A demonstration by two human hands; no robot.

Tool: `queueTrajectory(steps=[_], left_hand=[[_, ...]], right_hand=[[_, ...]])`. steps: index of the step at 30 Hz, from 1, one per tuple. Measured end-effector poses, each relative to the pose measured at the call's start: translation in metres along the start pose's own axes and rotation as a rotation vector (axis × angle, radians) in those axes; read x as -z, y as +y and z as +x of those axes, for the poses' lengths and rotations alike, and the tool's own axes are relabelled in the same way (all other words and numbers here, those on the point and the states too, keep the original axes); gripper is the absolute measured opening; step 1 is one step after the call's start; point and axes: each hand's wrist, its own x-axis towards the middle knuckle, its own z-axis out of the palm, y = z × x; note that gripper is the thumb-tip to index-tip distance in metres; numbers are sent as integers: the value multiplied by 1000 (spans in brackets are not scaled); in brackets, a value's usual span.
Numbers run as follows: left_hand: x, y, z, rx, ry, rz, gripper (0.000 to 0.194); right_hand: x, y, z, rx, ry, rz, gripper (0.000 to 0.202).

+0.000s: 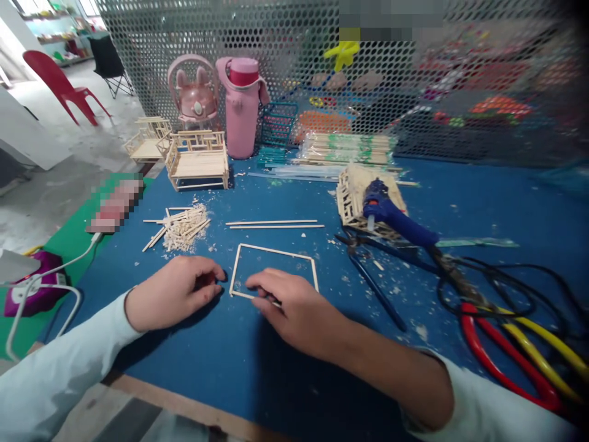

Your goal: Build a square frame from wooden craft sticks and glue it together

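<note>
A four-sided frame of thin wooden sticks lies flat on the blue tabletop, its near right part hidden by my right hand. My right hand is over the near side of this frame, thumb and forefinger apart on either side of the near stick; whether they touch it I cannot tell. Just left of the frame, my left hand rests with its fingers loosely curved and apart from the thumb, nothing seen between them. Two loose sticks lie parallel beyond the frame. A pile of short stick pieces is beyond my left hand.
Small stick-built furniture stands at the back left, near a pink bottle. At right, a blue glue gun rests on another stick model. Blue-handled pliers, a black cable and red-handled pliers lie nearer. Perforated metal sheeting rises behind.
</note>
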Motion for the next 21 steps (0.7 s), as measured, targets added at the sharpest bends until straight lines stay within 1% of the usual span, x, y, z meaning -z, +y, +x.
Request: queueTrajectory(steps=[3, 5, 7, 11, 14, 17, 21], left_hand=[[-13, 9, -1, 91, 73, 100, 24], [-22, 13, -2, 126, 120, 177, 27], [-27, 15, -3, 143, 155, 212, 25], [-28, 15, -6, 150, 179, 208, 15], [-27, 13, -10, 113, 190, 208, 10], [-28, 10, -13, 51, 197, 181, 12], [-28, 6, -14, 34, 195, 146, 20]], right_hand=[[-3, 1, -2, 13, 9, -38, 17], [-6, 1, -2, 16, -2, -93, 16], [-9, -1, -2, 8, -10, -129, 16], [-9, -4, -1, -20, -39, -151, 16], [-7, -5, -1, -33, -50, -154, 15], [-7, -5, -1, -36, -40, -147, 15], [-7, -4, -1, -27, -40, -138, 18]])
